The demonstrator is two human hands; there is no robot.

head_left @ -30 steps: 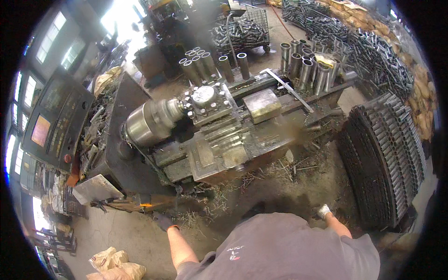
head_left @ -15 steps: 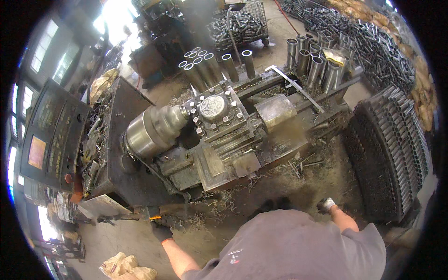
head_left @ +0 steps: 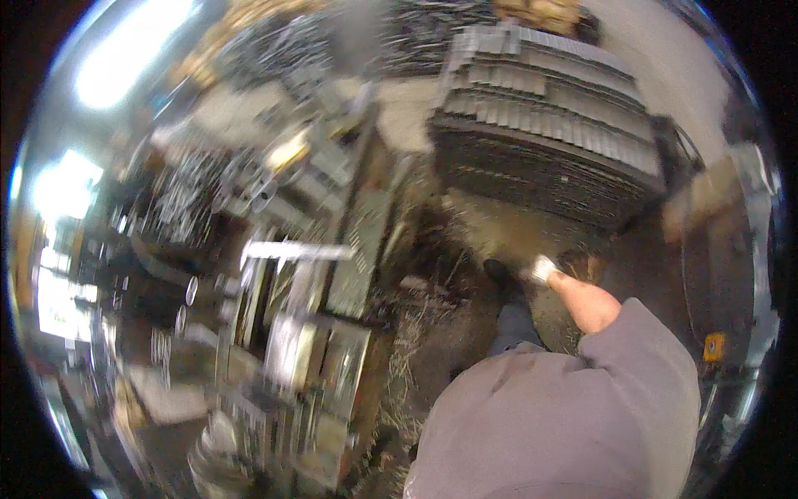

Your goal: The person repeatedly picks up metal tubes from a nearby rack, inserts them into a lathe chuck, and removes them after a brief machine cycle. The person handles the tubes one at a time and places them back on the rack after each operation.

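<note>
My right hand (head_left: 542, 268), in a white glove, hangs low over the floor at the end of my bare forearm. Motion smears its fingers, so I cannot make out whether they hold anything. It lies nearest to the dark rack (head_left: 532, 170), whose upper side carries rows of grey metal tubes (head_left: 540, 108). My left hand does not show. Left of me stands a lathe (head_left: 291, 349), blurred. A caliper (head_left: 295, 250) rests across its bed, with metal tubes (head_left: 303, 216) and a yellow thing (head_left: 287, 154) beyond it.
Curled metal chips (head_left: 403, 358) litter the floor along the machine. Heaps of metal parts (head_left: 274, 46) fill the back, with tan sacks (head_left: 540, 12) behind. A dark cabinet-like body with a yellow square fitting (head_left: 713, 347) stands close on my right.
My view has swung right, so the lathe now sits at left and the tube rack ahead. My left hand has left the view.
</note>
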